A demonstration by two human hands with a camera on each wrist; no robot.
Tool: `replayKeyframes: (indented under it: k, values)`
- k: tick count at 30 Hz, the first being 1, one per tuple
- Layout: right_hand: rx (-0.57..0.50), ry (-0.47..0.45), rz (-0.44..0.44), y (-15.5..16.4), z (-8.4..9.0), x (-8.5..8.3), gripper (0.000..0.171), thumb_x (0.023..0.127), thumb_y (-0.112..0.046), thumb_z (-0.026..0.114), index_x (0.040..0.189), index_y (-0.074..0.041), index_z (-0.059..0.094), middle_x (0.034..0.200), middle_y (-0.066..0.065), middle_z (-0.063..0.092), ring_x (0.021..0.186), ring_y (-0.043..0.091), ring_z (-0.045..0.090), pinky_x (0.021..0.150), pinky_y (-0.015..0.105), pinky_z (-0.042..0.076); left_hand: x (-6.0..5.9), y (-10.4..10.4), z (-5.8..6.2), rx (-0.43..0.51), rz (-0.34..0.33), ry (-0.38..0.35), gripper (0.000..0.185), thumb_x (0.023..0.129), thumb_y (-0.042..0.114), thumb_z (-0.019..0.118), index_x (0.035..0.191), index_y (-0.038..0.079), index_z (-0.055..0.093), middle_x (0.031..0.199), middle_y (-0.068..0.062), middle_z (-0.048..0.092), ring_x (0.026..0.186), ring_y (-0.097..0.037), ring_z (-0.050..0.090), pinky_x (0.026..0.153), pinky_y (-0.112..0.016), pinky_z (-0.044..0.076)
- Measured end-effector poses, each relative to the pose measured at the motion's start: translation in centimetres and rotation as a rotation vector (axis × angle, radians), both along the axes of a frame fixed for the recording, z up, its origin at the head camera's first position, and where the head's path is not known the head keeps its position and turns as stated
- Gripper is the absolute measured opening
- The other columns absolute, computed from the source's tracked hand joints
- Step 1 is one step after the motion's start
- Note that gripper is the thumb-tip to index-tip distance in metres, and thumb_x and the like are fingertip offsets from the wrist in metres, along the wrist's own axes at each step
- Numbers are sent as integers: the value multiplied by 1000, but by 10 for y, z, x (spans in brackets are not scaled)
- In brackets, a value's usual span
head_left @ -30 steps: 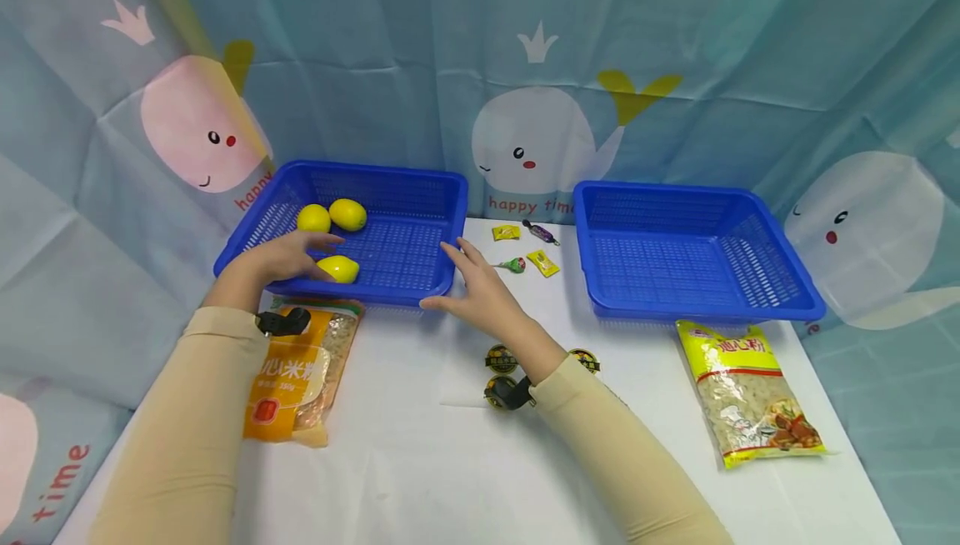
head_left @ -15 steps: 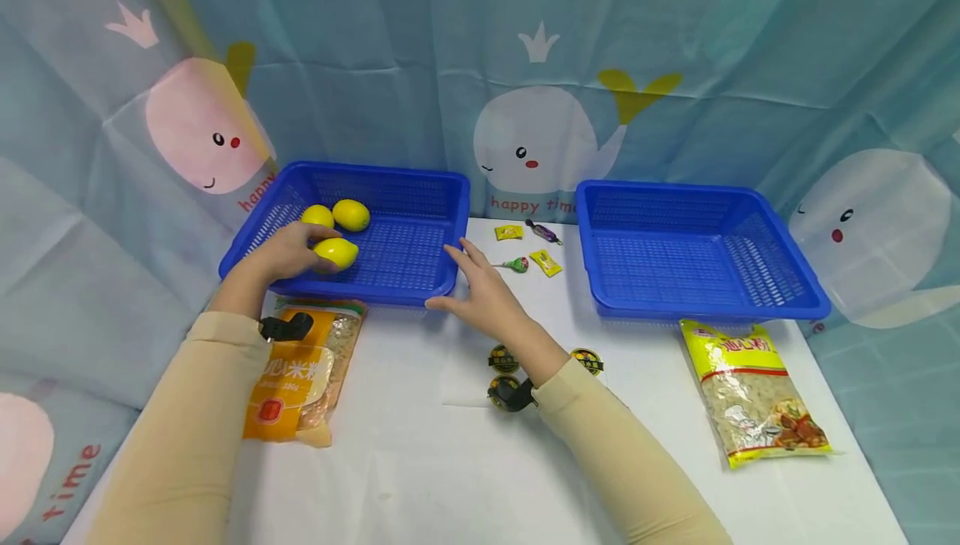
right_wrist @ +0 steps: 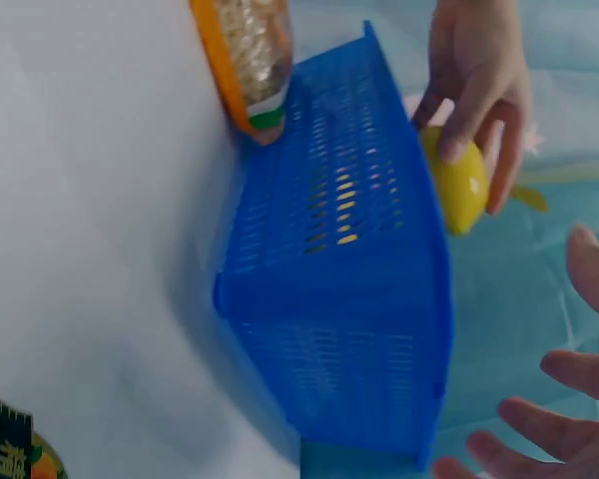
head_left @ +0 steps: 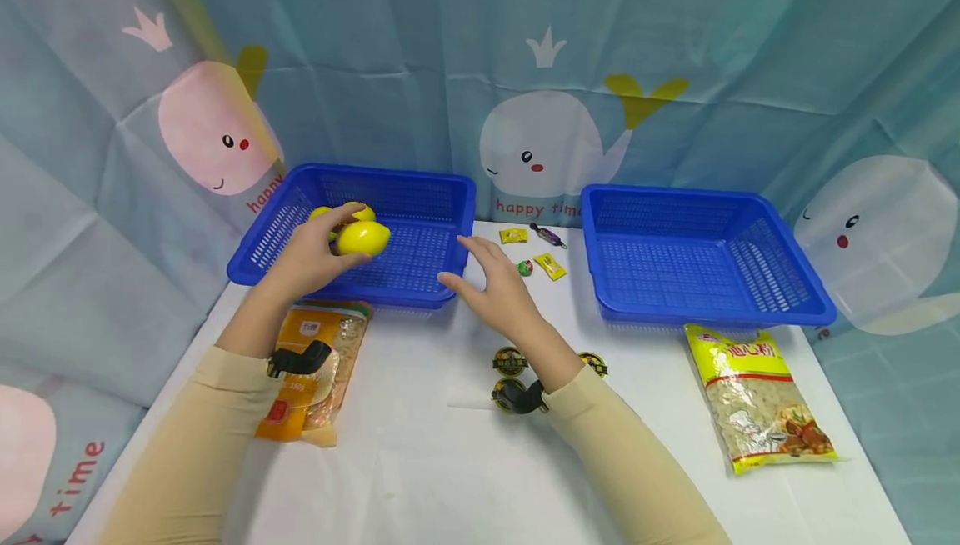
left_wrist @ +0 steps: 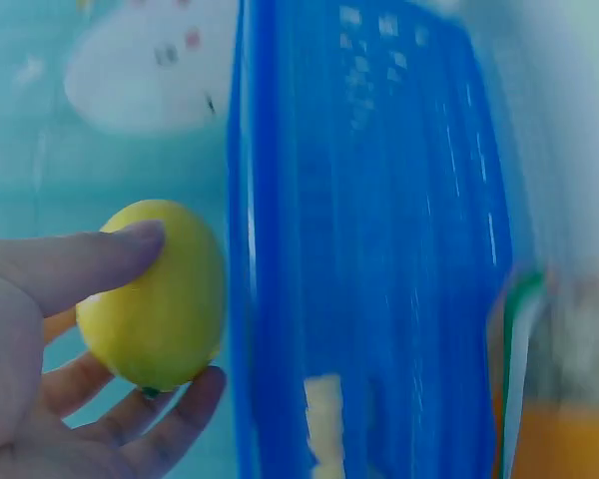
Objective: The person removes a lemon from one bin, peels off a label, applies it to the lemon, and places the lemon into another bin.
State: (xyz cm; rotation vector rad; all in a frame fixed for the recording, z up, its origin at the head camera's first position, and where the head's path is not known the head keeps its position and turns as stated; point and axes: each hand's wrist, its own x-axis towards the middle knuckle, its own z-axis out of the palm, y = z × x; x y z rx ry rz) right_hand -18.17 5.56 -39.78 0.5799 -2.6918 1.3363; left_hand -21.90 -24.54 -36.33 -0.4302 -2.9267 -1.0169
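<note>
Over the left basket (head_left: 397, 295), the left hand (head_left: 306, 257) grips a lemon (head_left: 364, 238), its dark tip (left_wrist: 151, 391) shown only by the left wrist view; the right hand (head_left: 497, 291), spread wide, is near the right edge.

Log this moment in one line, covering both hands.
left hand: holds lemon above left basket | right hand: holds nothing, near left basket | left basket: two more lemons inside

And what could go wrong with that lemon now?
The lemon might slip: the left hand holds it with thumb and fingers, lifted above the basket, so it could drop back in and perhaps hit the other lemons. The right hand is close to the basket's edge, so it might bump it. The sweets lie loose near that hand, so they could get knocked about.
</note>
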Motion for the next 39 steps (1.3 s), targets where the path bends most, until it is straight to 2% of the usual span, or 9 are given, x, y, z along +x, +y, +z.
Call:
replayKeyframes:
  k: [5,8,14,18,22,27,31,34,39]
  values:
    - [-130,74,1,4,4,6,57,99,-44,63,146,-14,53,145,6,55,129,24,55,98,37,56,24,36,6,93,-58,67,66,89,17,79,147,9,48,145,-17,53,125,-37,55,102,-55,50]
    - [-172,77,13,6,5,11,55,99,-41,64,145,-15,53,144,5,56,124,23,59,92,33,58,37,55,10,108,-103,109,63,88,17,80,143,7,52,142,-16,56,122,-35,57,98,-53,53]
    - [-263,12,26,15,5,27,53,97,-37,68,145,-19,54,143,3,57,120,20,64,88,32,60,61,91,12,123,-189,159,57,86,19,83,136,10,59,135,-10,59,117,-28,59,96,-46,55]
    - [-307,-38,27,24,4,37,53,95,-37,71,143,-20,56,138,0,61,117,18,65,85,28,60,72,113,8,151,-237,188,55,84,16,83,134,11,62,132,-8,59,115,-27,60,96,-43,56]
    - [-341,-44,12,36,1,44,50,94,-33,73,140,-16,59,134,1,63,115,20,66,86,26,59,77,134,-1,182,-250,214,62,81,12,86,138,10,60,134,-10,57,116,-27,60,97,-39,56]
    - [-416,-79,-20,58,-5,49,47,95,-23,72,139,-11,59,139,8,60,118,24,65,90,26,58,81,159,-14,259,-193,207,73,77,8,88,142,10,55,141,-12,53,123,-27,58,99,-36,55]
    - [-447,-106,-49,75,-12,49,49,95,-20,72,140,-7,57,144,13,56,121,28,63,91,25,57,79,180,-31,343,-138,183,66,78,3,86,137,6,58,136,-11,58,123,-25,60,97,-32,56]
    - [-418,-135,-94,87,-20,48,52,94,-24,74,139,-5,57,142,12,57,121,29,63,90,25,57,76,195,-44,342,-121,168,62,79,3,85,135,4,58,134,-11,60,122,-25,61,96,-32,56]
    - [-329,-228,-147,99,-36,44,53,91,-34,76,137,-11,62,138,10,61,121,33,63,92,38,58,72,210,-66,238,-75,138,61,80,6,86,134,2,59,133,-14,61,120,-28,62,101,-37,54]
